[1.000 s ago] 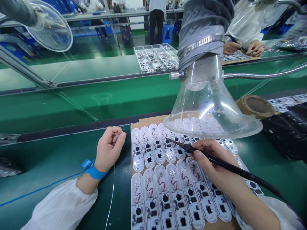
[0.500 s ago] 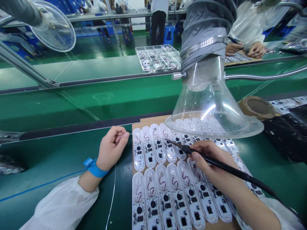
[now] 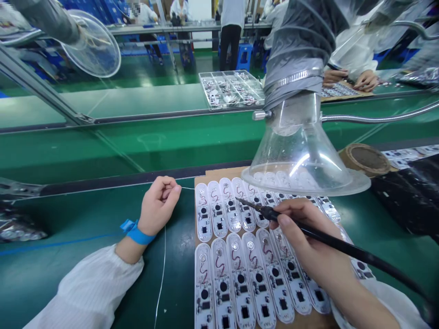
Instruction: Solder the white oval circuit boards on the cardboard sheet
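My left hand [image 3: 159, 203] is closed in a pinch on a thin strand of solder wire [image 3: 187, 188]. One end of the wire points right toward the boards, and the rest hangs down over the green bench. A blue wrist strap [image 3: 140, 234] circles my left wrist. In my right hand [image 3: 305, 228] is a black soldering iron [image 3: 284, 218], gripped like a pen. Its tip hovers at or over the upper row of white oval circuit boards [image 3: 227, 205]; contact cannot be made out. The boards lie in rows on cardboard [image 3: 219, 173], each with thin dark red wires and black chips.
A clear extraction hood [image 3: 302, 151] hangs over the back boards. Behind it stands a divided plastic tray [image 3: 229, 89] of small parts. To the right are a cardboard roll [image 3: 365, 160] and a black bag [image 3: 411, 196]. Across the partition, a co-worker's hands [image 3: 365, 81] work on boards.
The view has shifted slightly, moving the boards a little right in the picture. My left hand has drawn a bit left, away from the boards. The iron's tip sits slightly further left along the row.
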A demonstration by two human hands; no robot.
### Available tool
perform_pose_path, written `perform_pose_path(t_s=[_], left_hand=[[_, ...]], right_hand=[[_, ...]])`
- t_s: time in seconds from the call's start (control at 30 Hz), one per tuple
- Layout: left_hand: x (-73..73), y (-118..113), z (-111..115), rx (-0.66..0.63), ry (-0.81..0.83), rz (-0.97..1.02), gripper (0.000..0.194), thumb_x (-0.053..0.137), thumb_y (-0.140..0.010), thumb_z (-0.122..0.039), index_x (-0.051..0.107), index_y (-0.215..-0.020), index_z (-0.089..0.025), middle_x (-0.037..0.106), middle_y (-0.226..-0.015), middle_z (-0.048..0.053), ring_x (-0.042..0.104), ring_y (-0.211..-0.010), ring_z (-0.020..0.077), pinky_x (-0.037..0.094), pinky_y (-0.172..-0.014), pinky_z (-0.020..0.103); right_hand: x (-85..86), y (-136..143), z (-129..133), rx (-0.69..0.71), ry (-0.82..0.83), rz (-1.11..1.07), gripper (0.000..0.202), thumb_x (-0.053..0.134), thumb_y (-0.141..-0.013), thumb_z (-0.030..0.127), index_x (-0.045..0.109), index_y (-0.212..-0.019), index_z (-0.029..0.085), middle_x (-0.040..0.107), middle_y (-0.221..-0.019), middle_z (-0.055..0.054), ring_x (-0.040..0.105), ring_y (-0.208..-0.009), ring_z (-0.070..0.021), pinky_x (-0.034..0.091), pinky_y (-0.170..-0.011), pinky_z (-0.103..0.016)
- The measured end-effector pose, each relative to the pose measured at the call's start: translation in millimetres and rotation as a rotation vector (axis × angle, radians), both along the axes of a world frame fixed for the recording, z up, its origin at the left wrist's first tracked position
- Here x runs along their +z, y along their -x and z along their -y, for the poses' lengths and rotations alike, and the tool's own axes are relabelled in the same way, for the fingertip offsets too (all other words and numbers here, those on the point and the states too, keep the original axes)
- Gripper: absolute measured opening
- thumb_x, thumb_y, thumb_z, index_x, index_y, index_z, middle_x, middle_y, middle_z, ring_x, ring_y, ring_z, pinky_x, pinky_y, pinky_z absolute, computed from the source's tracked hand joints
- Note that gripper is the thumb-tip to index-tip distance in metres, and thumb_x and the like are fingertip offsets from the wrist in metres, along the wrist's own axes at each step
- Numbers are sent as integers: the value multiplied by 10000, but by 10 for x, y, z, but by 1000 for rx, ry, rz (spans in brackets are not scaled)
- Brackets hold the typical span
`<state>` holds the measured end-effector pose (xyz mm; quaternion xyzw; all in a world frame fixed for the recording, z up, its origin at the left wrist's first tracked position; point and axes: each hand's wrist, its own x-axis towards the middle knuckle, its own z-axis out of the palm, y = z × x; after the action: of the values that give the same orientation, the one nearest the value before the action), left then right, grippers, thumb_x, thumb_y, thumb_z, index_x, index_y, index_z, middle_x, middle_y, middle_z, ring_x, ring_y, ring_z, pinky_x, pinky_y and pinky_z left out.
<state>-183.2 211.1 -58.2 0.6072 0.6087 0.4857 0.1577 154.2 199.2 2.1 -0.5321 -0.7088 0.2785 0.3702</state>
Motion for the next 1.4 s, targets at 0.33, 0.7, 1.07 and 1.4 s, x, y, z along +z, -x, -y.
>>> perform_pose_path(t_s=[0.33, 0.7, 1.07, 1.4], left_hand=[[13, -4, -2, -28, 1, -51, 86, 600, -963, -243, 576, -893, -198, 351, -658, -69, 361, -551, 80, 343, -531, 190], [9, -23, -3, -53, 6, -112, 109, 599, -963, -221, 557, -864, -202, 344, -652, -71, 358, -558, 84, 344, -552, 203], [-4, -14, 2, -11, -22, -72, 88, 603, -956, -225, 569, -878, -203, 350, -661, -67, 356, -552, 86, 338, -540, 207], [12, -15, 4, -17, -1, -79, 122, 594, -958, -247, 558, -851, -201, 340, -659, -60, 362, -555, 98, 341, -546, 223]], right_hand=[[-216, 21, -65, 20, 43, 24, 77, 629, -956, 325, 639, -999, 262, 736, -795, 12, 741, -687, -135, 569, -607, -215], [-226, 54, -92, 38, 76, 74, 103, 628, -944, 337, 655, -1003, 257, 750, -851, -10, 742, -730, -157, 582, -624, -238], [-226, 48, -83, 17, 46, -18, 126, 625, -980, 372, 646, -1010, 252, 744, -763, 0, 736, -676, -143, 577, -612, -227], [-170, 136, -92, 57, 143, -8, 149, 628, -955, 374, 654, -1003, 236, 754, -792, -23, 755, -691, -161, 596, -600, -244]])
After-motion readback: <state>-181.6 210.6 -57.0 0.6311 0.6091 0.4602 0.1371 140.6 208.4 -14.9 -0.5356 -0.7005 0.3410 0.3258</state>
